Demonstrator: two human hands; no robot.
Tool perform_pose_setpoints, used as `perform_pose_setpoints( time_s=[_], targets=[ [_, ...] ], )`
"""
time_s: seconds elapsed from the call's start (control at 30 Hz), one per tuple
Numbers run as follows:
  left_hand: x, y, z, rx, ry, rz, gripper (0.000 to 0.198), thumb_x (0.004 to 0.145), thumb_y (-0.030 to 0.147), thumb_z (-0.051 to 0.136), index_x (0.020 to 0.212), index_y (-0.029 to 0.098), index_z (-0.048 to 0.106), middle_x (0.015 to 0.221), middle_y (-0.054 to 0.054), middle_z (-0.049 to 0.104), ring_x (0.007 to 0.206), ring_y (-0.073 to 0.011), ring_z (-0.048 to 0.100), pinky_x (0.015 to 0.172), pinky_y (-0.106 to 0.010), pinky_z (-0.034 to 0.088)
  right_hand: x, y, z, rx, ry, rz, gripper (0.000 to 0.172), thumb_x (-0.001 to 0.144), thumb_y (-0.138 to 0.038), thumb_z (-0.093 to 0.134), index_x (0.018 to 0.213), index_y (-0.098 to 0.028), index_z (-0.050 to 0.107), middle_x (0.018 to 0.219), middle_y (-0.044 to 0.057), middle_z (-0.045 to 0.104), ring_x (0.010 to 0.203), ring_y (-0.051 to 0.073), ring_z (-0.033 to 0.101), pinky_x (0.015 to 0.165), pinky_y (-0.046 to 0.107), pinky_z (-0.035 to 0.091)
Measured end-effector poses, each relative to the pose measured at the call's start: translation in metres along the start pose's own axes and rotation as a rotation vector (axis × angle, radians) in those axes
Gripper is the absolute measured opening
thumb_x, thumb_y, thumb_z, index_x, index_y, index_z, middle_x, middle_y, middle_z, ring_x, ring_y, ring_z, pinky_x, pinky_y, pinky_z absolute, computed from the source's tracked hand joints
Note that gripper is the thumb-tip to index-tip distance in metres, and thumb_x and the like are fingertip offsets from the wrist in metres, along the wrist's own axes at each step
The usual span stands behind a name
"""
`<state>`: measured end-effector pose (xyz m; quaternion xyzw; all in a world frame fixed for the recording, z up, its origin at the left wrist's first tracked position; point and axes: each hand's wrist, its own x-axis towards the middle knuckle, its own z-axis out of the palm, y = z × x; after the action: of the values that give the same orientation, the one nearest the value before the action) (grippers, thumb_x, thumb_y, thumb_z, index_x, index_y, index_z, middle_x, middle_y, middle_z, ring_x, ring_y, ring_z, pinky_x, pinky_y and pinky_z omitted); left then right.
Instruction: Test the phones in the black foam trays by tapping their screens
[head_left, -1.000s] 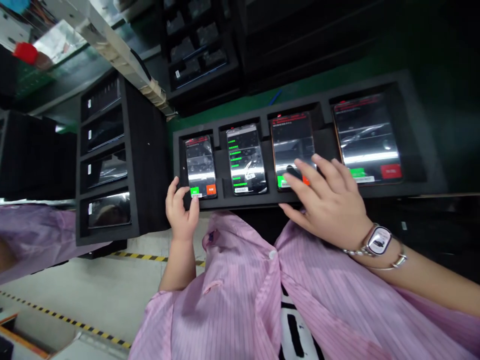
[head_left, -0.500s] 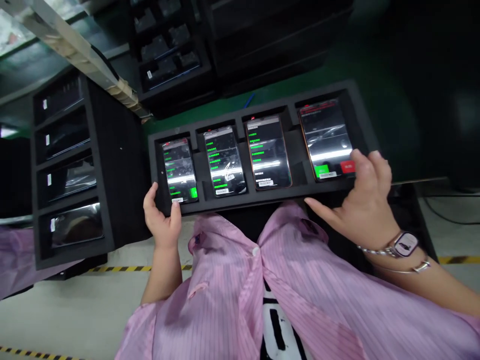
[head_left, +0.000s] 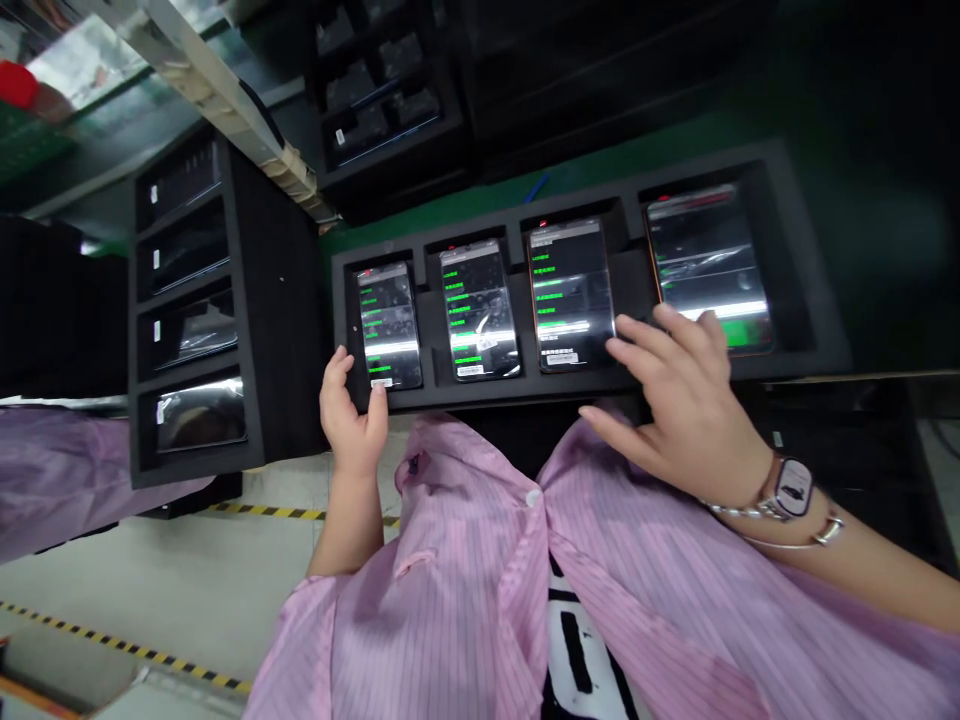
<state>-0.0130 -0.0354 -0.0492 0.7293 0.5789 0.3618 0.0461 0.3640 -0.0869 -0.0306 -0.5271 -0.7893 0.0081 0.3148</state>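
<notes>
A black foam tray point(head_left: 480, 392) lies before me with several lit smartphones in its slots. My left hand point(head_left: 356, 420) is at its front left corner, fingers spread, the thumb tip at the lower edge of the leftmost phone point(head_left: 390, 325). Over the tray's front right part is my right hand point(head_left: 682, 415), open, its fingers apart between the third phone point(head_left: 571, 290) and the rightmost phone point(head_left: 709, 255). A green patch glows low on the rightmost screen, partly behind my fingers. Green text lines show on the second phone point(head_left: 480, 310) and its neighbours.
At left stands a stack of black foam trays point(head_left: 281, 330) holding dark phones. Another phone tray point(head_left: 386, 140) sits farther back, beside a pale post point(head_left: 202, 80). A blue pen-like item point(head_left: 536, 187) lies on the green surface. A person's purple sleeve point(head_left: 67, 470) shows at far left.
My right hand has moved left from the rightmost phone's lower right corner, fingers spreading. Its red button no longer shows; green appears lower right. The view has shifted; my left hand keeps its place.
</notes>
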Motion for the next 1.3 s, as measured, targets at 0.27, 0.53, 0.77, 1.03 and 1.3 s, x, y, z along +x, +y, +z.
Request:
perform_pose_setpoints(
  time_s=[0.27,0.53,0.77,1.03,1.3],
  targets=[
    [0.002,0.004,-0.003,0.04,-0.033,-0.023,0.044,0.103,0.042,0.056,0.14,0.018,0.054,0.15,-0.02,0.057,0.145,-0.0287,0.054,0.122,-0.049,0.043,0.007,-0.009,0.016,-0.087,-0.04,-0.055,0.065,0.094,-0.043,0.071,0.149,-0.014,0.052,0.144,0.016,0.065,0.142,0.039,0.053,0.122,0.065,0.035],
    [0.007,0.011,-0.009,0.098,-0.107,-0.075,0.045,0.101,0.047,0.06,0.136,0.02,0.063,0.15,-0.017,0.056,0.143,-0.0296,0.054,0.12,-0.046,0.044,0.008,-0.011,0.022,-0.125,0.003,-0.06,0.058,0.093,-0.041,0.07,0.144,-0.015,0.057,0.14,0.013,0.069,0.136,0.036,0.06,0.116,0.055,0.043],
    [0.008,0.011,-0.009,0.111,-0.102,-0.081,0.045,0.1,0.047,0.061,0.135,0.019,0.064,0.149,-0.017,0.056,0.141,-0.0295,0.055,0.118,-0.045,0.045,0.009,-0.012,0.024,-0.141,-0.013,-0.047,0.055,0.093,-0.037,0.069,0.143,-0.018,0.059,0.14,0.011,0.069,0.136,0.034,0.06,0.115,0.053,0.042],
    [0.008,0.008,-0.007,0.087,-0.084,-0.065,0.045,0.099,0.044,0.062,0.137,0.019,0.063,0.148,-0.017,0.057,0.141,-0.0305,0.054,0.12,-0.047,0.043,0.011,-0.011,0.023,-0.155,-0.019,-0.071,0.054,0.093,-0.036,0.069,0.141,-0.017,0.058,0.141,0.012,0.068,0.135,0.035,0.061,0.115,0.052,0.043],
    [0.007,0.009,-0.007,0.097,-0.086,-0.07,0.041,0.099,0.042,0.062,0.134,0.019,0.067,0.149,-0.016,0.056,0.141,-0.0298,0.055,0.117,-0.044,0.046,0.009,-0.012,0.025,-0.14,-0.006,-0.039,0.048,0.094,-0.038,0.068,0.136,-0.016,0.058,0.139,0.01,0.069,0.136,0.034,0.06,0.116,0.052,0.043]
  ],
)
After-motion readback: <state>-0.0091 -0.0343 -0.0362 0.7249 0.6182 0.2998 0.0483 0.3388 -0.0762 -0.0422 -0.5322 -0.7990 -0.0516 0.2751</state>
